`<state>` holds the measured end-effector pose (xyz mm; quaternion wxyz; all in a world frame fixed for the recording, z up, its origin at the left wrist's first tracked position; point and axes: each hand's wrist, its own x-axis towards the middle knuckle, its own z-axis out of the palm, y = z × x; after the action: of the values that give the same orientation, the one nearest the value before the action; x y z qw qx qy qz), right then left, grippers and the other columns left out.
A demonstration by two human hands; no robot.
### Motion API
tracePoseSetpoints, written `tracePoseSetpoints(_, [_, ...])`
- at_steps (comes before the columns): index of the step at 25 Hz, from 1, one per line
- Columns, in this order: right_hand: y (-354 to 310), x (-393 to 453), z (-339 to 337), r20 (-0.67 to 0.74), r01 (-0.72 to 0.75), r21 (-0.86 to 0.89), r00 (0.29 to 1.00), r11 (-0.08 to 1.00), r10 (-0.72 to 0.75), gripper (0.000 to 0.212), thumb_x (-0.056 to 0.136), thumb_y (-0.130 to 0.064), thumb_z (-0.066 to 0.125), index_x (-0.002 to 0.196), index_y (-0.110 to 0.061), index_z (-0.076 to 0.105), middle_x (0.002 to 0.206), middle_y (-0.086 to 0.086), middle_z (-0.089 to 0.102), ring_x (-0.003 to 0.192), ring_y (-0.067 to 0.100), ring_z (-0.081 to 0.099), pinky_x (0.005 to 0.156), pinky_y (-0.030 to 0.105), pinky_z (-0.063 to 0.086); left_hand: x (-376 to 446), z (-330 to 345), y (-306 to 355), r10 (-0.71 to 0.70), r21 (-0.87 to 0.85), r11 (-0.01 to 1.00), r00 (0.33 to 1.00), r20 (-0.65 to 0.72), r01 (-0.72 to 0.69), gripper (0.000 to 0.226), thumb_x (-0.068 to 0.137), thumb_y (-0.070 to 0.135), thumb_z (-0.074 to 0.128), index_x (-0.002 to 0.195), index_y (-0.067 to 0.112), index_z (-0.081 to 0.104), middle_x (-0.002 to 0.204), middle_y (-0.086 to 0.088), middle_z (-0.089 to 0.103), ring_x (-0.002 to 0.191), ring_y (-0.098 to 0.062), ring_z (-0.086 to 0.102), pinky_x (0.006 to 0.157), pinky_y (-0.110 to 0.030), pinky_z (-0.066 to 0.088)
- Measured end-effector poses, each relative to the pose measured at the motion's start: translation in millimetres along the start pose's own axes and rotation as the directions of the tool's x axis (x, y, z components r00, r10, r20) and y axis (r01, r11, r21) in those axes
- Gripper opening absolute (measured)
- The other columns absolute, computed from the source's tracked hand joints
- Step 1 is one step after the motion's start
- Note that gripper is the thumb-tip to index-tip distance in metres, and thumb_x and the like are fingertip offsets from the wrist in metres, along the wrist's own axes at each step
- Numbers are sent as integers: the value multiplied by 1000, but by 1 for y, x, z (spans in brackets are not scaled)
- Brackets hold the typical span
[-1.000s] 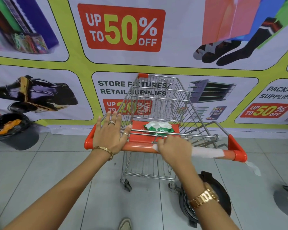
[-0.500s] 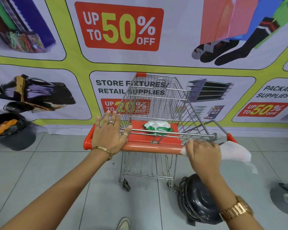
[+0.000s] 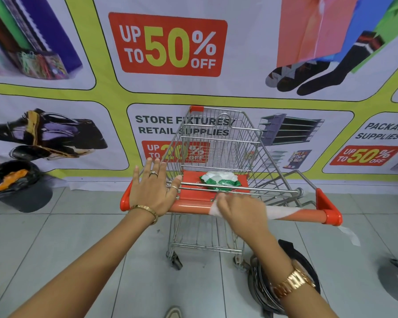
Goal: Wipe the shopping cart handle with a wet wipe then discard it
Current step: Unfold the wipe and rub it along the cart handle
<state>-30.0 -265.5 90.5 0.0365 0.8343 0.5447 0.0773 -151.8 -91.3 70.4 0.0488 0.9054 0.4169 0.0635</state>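
Wipe point(image 3: 278, 212) under gripping right hand point(image 3: 241, 210) on handle point(image 3: 189, 206); left hand point(image 3: 153, 191) flat, open.

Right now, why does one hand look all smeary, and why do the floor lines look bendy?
Head view: the right hand and the wet wipe on the cart handle are smeared by motion blur; the left hand is sharp, resting flat; the wide-angle lens bows the floor tiles and the banner toward the edges; light is soft and even, no glare.

Wall banner point(image 3: 115, 92): "UP TO 50% OFF", "STORE FIXTURES/ RETAIL SUPPLIES", "PACKAGIN… SUPPLIES" w/ cut-off edge.
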Motion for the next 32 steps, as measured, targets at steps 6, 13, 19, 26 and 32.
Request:
tracePoseSetpoints(6, [17, -8, 17, -81, -410, 315, 887, 856, 455, 23, 86, -33, 34, 75, -15, 43, 54, 7, 63, 48, 23, 48, 62, 34, 36, -4, 1, 9, 11, 23, 1000, 1000, -17, -11, 76, 87, 60, 10, 146, 14, 25, 156, -7, 26, 147, -22, 10, 119, -44, 2])
tracePoseSetpoints(13, [-38, 13, 4, -136, -253, 517, 919, 818, 370, 30, 92, -39, 43, 86, -12, 56, 93, 7, 64, 88, 27, 56, 76, 37, 41, -2, -1, 5, 20, 17, 1000, 1000, -16, -20, 72, 91, 58, 16, 145, 13, 27, 156, -7, 26, 147, -22, 10, 119, -45, 3])
tracePoseSetpoints(19, [-26, -37, 15, -81, -572, 442, 742, 691, 665, 72, 78, -64, 29, 107, -5, 58, 119, 17, 62, 120, 35, 48, 106, 53, 31, -3, 0, 10, 21, 20, 1000, 1000, -17, -21, 78, 87, 62, 9, 146, 14, 27, 156, -7, 26, 147, -22, 10, 119, -45, 2])
tracePoseSetpoints(26, [-54, -10, 13, -133, -340, 466, 886, 817, 444, 46, 86, -42, 31, 88, -14, 67, 84, 9, 70, 81, 30, 59, 87, 43, 39, -2, -1, 2, -1, -36, 999, 1000, -24, 1, 66, 92, 54, 16, 144, 16, 29, 156, -7, 27, 147, -22, 9, 119, -46, 1])
tracePoseSetpoints(32, [-4, -16, 14, -108, -327, 634, 860, 701, 499, 24, 88, -9, 47, 100, -18, 66, 75, 9, 70, 72, 30, 57, 76, 33, 32, -2, -2, 4, -4, -12, 1000, 1000, -28, 4, 75, 86, 57, 9, 143, 14, 32, 154, -6, 31, 147, -22, 12, 119, -47, 2])
